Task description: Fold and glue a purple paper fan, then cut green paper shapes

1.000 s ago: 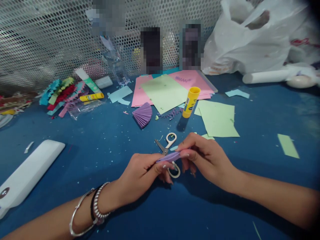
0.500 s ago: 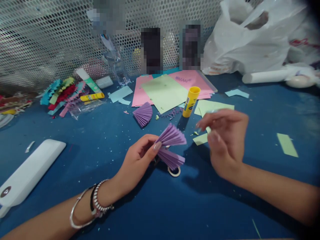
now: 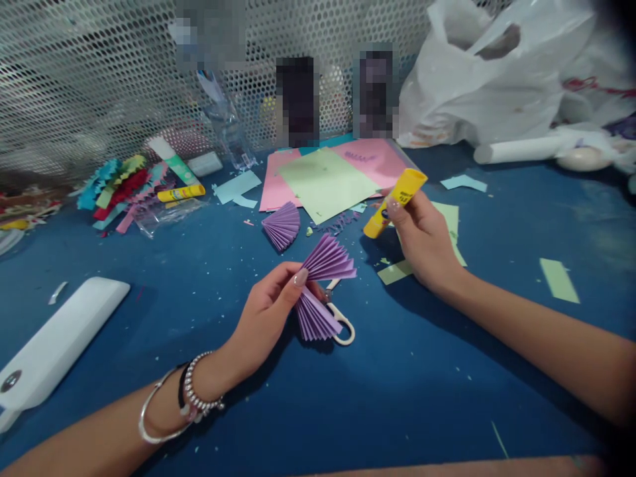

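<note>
My left hand [image 3: 273,301] pinches a pleated purple paper fan [image 3: 330,258] at its folded middle, so two pleated wings spread to the right, one above the other. Under the lower wing lie white-handled scissors [image 3: 346,334], their blades mostly hidden by the paper and hand. My right hand [image 3: 427,238] grips a yellow glue stick [image 3: 400,199], tilted and raised over the table. A second purple pleated fan [image 3: 281,226] rests on the table beyond my left hand. Purple paper shreds [image 3: 340,224] lie between that fan and the glue stick.
Green [image 3: 322,175] and pink sheets [image 3: 271,179] are stacked at the back. Coloured fringed strips [image 3: 122,192] and a second yellow glue stick [image 3: 181,193] lie back left. A white flat object [image 3: 69,344] sits at left; a white plastic bag [image 3: 487,86] stands back right.
My right hand has reached forward, closed on the glue stick that stood upright, and tilted it. The fan in my left hand has shifted slightly left, its lower wing swinging downward.
</note>
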Tool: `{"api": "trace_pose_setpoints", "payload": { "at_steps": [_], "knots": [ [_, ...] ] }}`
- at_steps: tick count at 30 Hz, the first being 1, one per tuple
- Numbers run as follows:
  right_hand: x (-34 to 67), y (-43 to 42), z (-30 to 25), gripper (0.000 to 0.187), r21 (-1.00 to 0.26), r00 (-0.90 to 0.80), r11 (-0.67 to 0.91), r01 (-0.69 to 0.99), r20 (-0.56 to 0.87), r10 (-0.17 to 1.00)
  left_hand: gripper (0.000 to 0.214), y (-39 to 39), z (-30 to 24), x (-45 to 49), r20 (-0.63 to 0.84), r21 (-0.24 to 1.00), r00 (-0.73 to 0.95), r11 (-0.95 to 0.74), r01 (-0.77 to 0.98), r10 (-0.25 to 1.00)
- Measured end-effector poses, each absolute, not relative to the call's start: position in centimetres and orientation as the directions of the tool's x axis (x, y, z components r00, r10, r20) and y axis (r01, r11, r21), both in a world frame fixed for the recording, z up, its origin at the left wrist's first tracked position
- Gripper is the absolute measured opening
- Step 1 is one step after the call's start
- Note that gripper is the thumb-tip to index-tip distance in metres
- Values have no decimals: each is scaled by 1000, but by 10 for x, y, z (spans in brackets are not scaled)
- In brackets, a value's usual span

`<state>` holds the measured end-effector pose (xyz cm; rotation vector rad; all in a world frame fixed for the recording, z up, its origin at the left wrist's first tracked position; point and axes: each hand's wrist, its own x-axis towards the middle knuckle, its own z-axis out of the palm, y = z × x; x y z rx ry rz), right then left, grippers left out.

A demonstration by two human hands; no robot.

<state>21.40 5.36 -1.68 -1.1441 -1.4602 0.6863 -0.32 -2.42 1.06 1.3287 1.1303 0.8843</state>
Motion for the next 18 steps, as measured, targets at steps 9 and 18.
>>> {"api": "trace_pose_setpoints", "payload": {
  "at_steps": [9,18],
  "knots": [
    [212,48,2,19,-972,21,96,-215,93,995,24,-25,12,-4,-101,983,272,54,173,957],
    [212,59,-4,19,-957,71,174,-234,162,984,32,-25,10,-7,-122,978,259,71,197,958]
  ]
}}
